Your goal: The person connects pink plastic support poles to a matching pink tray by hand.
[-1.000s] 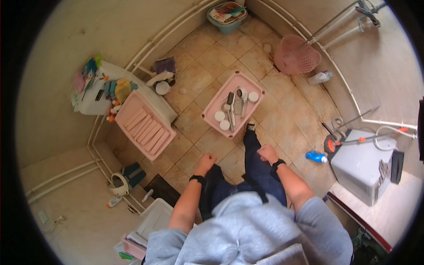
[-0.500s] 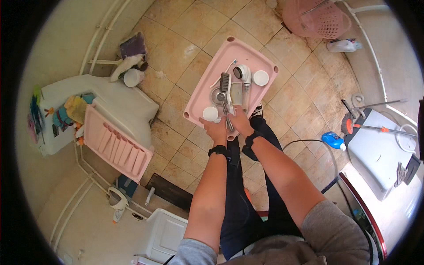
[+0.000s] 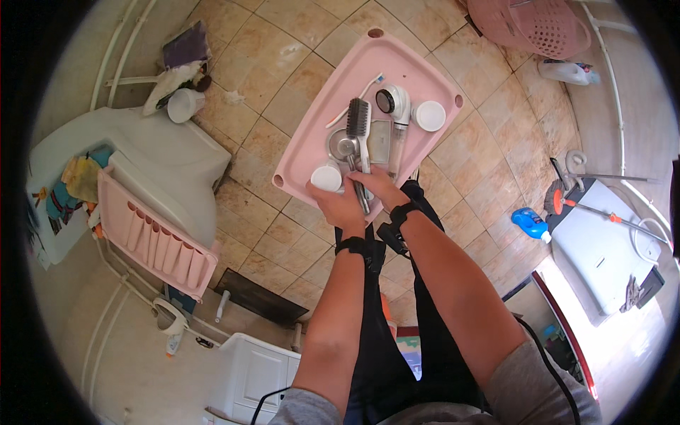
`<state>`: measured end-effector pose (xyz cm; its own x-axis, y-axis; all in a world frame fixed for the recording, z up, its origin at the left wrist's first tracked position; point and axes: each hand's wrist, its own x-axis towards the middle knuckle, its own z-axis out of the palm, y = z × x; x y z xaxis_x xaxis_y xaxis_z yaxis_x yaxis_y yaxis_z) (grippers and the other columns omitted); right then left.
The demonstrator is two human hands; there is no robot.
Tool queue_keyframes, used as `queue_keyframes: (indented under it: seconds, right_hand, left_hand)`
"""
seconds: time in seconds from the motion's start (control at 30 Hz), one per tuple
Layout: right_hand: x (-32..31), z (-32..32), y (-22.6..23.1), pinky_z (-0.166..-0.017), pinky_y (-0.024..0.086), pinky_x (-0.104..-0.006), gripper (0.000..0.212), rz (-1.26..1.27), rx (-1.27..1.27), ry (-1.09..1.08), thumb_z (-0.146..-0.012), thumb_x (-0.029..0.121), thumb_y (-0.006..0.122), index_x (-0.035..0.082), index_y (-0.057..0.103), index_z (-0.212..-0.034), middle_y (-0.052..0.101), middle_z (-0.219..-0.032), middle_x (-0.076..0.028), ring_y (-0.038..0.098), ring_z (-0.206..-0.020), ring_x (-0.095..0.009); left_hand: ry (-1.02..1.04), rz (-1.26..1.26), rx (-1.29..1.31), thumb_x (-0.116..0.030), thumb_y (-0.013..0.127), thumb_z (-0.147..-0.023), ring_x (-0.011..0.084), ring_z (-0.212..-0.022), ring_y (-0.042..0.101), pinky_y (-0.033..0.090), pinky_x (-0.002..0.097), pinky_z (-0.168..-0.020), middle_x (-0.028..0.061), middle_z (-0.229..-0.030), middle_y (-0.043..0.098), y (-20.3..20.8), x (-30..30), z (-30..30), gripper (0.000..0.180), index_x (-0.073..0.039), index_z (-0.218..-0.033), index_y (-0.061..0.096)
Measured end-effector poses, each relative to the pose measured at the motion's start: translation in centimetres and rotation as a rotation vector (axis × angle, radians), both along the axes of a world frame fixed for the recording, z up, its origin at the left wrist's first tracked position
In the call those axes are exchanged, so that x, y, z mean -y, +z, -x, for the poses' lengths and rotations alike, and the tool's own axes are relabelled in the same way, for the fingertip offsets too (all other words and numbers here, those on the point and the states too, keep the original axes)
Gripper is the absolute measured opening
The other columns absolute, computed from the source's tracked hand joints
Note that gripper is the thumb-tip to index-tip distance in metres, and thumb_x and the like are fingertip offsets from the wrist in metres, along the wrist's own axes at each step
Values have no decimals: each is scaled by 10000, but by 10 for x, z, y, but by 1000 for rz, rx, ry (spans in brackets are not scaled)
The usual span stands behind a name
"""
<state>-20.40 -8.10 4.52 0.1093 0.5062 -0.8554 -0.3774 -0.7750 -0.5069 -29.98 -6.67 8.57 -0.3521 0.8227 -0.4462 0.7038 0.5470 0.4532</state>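
Observation:
A pink plastic tray [image 3: 312,131] with round holes in its corners is in front of me. My left hand [image 3: 341,207] curls around a white round jar [image 3: 326,177] at the tray's near left. My right hand [image 3: 375,185] is closed at the handle end of a hairbrush [image 3: 360,119], its fingertips partly hidden. Beside the brush lies a shower head [image 3: 344,145], its handle passing between my hands. Also on the tray are a toothbrush [image 3: 354,103], a white device with a dark round end [image 3: 393,104], a clear rectangular box [image 3: 380,140] and another white jar [image 3: 429,115].
Left, a pink ribbed shelf [image 3: 157,237] leans on a white basin [image 3: 173,152]. A pink basket [image 3: 542,32] stands far right. A blue bottle [image 3: 530,224] lies near a grey lidded box [image 3: 602,244] with an orange-and-grey pole [image 3: 598,212] across it.
The tray appears higher and larger in view, with its contents. Both hands stay at its near edge, by the jar and brush handle. The surroundings have shifted as the view moved.

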Motion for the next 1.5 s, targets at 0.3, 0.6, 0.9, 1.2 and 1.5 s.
queue_keyframes:
  seconds: [0.3,0.6,0.9,1.2,1.5]
  right_hand:
    - [21,-6,-57,-819,507,-325,411,-27,172,246,-939,390,710,52,706,-1173,719,-969,-53,633,-882,-155]
    - [29,-10,11,-791,545,-327,308,-32,-83,104,-1018,240,626,3,611,-1213,715,-989,-75,676,-924,-170]
    - [81,-91,183,-590,477,-275,317,-75,3,438,-1005,386,633,74,688,-997,732,-806,-39,660,-703,-123]
    - [88,-106,338,-671,573,-335,202,-144,215,1095,-971,187,676,-10,657,-1011,737,-811,-107,723,-737,-194]
    - [71,7,434,-628,533,-313,231,-335,72,1388,-1000,257,641,27,640,-1029,758,-847,-122,710,-727,-194]
  left_hand:
    - [4,-71,-61,-286,744,-834,469,-1314,471,391,512,-1105,323,-1414,475,-23,8,-14,861,87,-1480,317]
    - [-45,-66,-24,-197,742,-790,426,-1146,585,514,513,-904,197,-1269,579,26,3,18,789,-78,-1478,374]
    - [-230,-160,258,-283,806,-793,400,-1050,646,531,486,-854,186,-1125,677,214,18,56,730,-93,-1405,458]
    - [-99,-278,270,-366,805,-779,426,-1051,662,536,506,-838,203,-1217,666,424,100,194,837,-155,-1481,401]
    - [273,-606,43,-412,813,-766,429,-1024,676,542,496,-838,218,-1166,686,541,267,318,894,-168,-1507,376]
